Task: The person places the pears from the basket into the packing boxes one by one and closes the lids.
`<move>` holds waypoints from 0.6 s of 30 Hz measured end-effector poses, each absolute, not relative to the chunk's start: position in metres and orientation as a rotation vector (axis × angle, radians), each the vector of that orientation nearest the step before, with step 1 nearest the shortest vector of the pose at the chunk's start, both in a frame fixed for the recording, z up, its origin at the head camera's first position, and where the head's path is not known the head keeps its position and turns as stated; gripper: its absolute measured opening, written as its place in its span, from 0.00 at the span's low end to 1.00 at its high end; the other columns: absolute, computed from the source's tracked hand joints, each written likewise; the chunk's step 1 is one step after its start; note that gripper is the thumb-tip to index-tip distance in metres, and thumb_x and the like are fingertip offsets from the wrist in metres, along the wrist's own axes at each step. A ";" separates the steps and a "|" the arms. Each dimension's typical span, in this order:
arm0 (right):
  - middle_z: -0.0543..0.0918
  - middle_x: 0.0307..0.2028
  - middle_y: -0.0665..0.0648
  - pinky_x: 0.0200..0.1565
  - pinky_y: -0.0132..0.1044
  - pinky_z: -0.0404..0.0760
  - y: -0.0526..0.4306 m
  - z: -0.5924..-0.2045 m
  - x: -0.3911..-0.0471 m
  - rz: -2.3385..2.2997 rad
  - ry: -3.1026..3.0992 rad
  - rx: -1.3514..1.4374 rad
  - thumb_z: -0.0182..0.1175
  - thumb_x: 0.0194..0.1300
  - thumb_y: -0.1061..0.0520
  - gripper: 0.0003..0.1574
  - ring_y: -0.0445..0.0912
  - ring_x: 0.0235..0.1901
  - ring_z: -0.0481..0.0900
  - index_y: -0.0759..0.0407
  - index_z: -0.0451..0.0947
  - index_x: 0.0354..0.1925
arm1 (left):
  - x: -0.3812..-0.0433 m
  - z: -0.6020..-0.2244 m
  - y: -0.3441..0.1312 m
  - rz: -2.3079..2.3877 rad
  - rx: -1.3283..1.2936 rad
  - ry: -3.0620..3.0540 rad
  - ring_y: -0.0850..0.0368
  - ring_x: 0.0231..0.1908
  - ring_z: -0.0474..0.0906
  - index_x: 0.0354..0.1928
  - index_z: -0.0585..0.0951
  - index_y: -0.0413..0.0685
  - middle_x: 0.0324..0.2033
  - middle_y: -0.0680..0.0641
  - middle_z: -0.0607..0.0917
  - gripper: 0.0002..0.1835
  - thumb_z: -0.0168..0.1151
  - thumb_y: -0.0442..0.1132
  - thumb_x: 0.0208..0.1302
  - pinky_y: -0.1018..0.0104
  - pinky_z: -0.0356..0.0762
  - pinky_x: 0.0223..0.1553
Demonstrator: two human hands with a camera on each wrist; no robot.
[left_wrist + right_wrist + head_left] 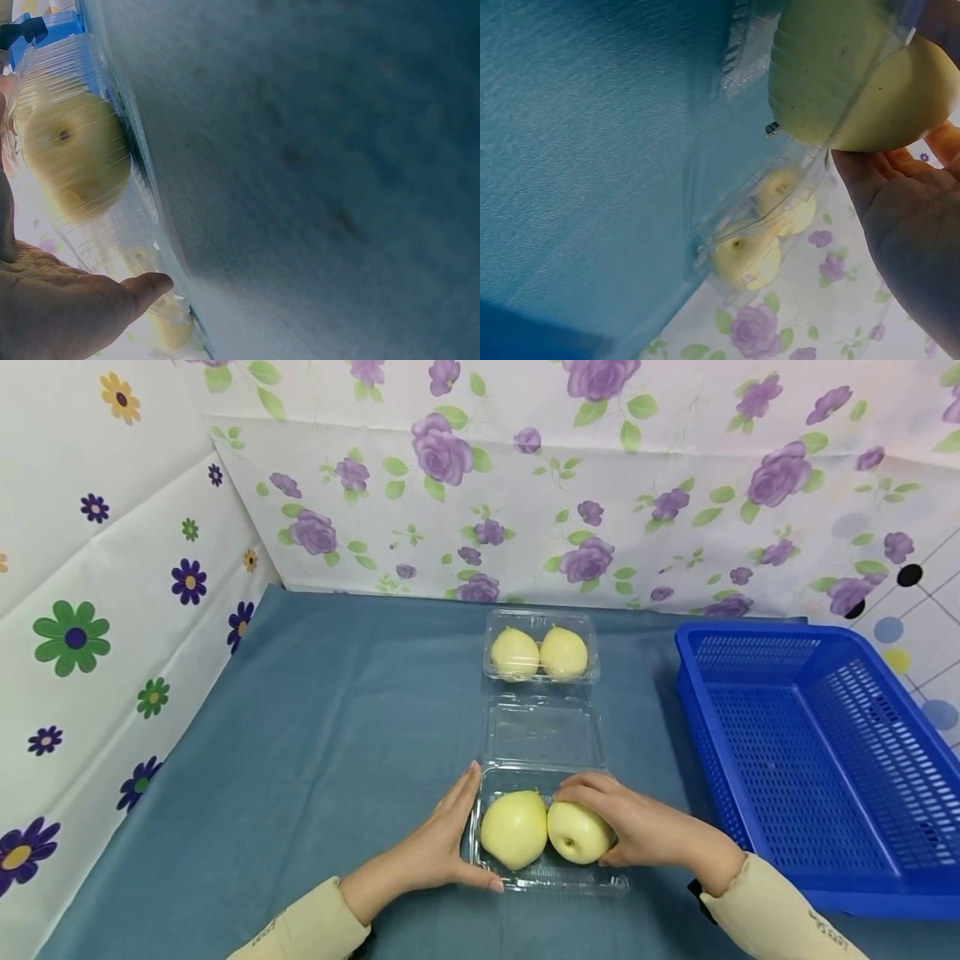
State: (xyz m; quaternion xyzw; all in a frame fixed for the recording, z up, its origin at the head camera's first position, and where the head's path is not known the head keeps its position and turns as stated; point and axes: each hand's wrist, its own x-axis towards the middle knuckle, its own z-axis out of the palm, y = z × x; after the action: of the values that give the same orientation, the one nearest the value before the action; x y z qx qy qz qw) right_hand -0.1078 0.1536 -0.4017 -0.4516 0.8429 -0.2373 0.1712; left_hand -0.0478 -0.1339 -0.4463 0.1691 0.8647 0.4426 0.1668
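Note:
A clear plastic clamshell box (555, 885) lies with its lid (543, 735) folded back, away from the person. Inside its tray are two pale yellow pears, a left pear (514, 831) and a right pear (577, 833) whose dimpled end faces the person. My right hand (648, 827) grips the right pear, fingers over its far side and thumb at its near right; the right wrist view shows this pear (900, 105) partly behind the tray wall. My left hand (427, 856) rests along the tray's left side, fingers straight and thumb stretched out at the near corner.
Beyond the lid stands another clear box (542, 675) holding two pears. A blue plastic basket (712, 760) with slotted walls is at the right. Blue-grey cloth (360, 710) covers the table, and flower-printed sheets (517, 502) hang behind and at the left.

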 end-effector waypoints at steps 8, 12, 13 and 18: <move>0.74 0.57 0.56 0.50 0.51 0.78 0.154 -0.410 -0.108 -0.615 2.461 -1.390 0.74 0.29 0.71 0.54 0.53 0.57 0.72 0.57 0.71 0.61 | -0.048 -0.447 -0.134 1.254 0.477 2.462 0.35 0.72 0.38 0.74 0.35 0.42 0.74 0.37 0.38 0.73 0.80 0.53 0.37 0.31 0.50 0.64; 0.75 0.57 0.57 0.51 0.53 0.77 0.155 -0.413 -0.108 -0.582 2.481 -1.405 0.75 0.30 0.70 0.54 0.53 0.57 0.72 0.56 0.71 0.61 | -0.048 -0.448 -0.133 1.251 0.481 2.468 0.35 0.72 0.38 0.74 0.35 0.43 0.74 0.37 0.38 0.74 0.80 0.53 0.37 0.31 0.50 0.64; 0.75 0.58 0.57 0.52 0.53 0.77 0.155 -0.413 -0.108 -0.578 2.482 -1.402 0.75 0.30 0.70 0.54 0.53 0.57 0.72 0.56 0.71 0.61 | -0.048 -0.448 -0.133 1.251 0.482 2.469 0.35 0.72 0.38 0.74 0.35 0.43 0.74 0.37 0.38 0.74 0.80 0.53 0.37 0.32 0.50 0.64; 0.75 0.58 0.57 0.54 0.54 0.76 0.154 -0.413 -0.107 -0.545 2.491 -1.415 0.74 0.31 0.70 0.52 0.53 0.58 0.73 0.56 0.71 0.61 | -0.049 -0.448 -0.133 1.246 0.477 2.468 0.35 0.72 0.38 0.74 0.34 0.43 0.74 0.38 0.37 0.73 0.80 0.53 0.38 0.31 0.50 0.64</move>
State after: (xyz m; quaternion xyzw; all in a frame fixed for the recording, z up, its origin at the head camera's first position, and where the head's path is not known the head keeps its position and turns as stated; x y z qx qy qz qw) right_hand -0.1065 0.1539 -0.4130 -0.4820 0.8488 -0.1857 0.1126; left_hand -0.0488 -0.1333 -0.4476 0.1676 0.8673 0.4378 0.1672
